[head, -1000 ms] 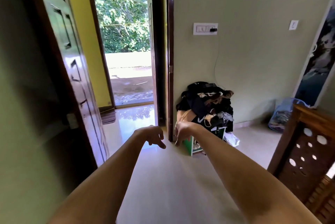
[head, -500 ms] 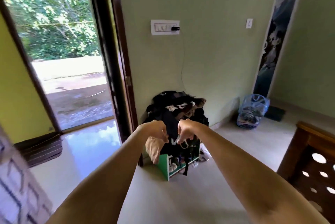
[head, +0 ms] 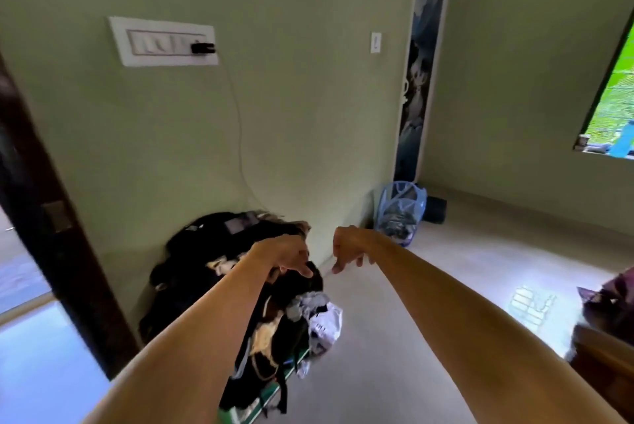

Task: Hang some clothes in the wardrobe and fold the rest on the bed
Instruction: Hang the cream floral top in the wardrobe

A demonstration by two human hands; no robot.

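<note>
A pale green wall [head: 308, 115] stands beyond both hands, with a light floor [head: 394, 355] below them. A big pile of mostly dark clothes [head: 206, 252] is heaped against that wall, under and behind the left hand [head: 284, 254] and just left of the right hand [head: 350, 247]. A dark door frame [head: 51, 235] rises well left of the left hand. A blue mesh basket [head: 401, 211] stands past the right hand. A white switch panel [head: 161, 43] hangs high above the left hand. Both hands reach forward side by side, fingers loosely curled downward, holding nothing. I cannot tell whether the left hand touches the pile.
</note>
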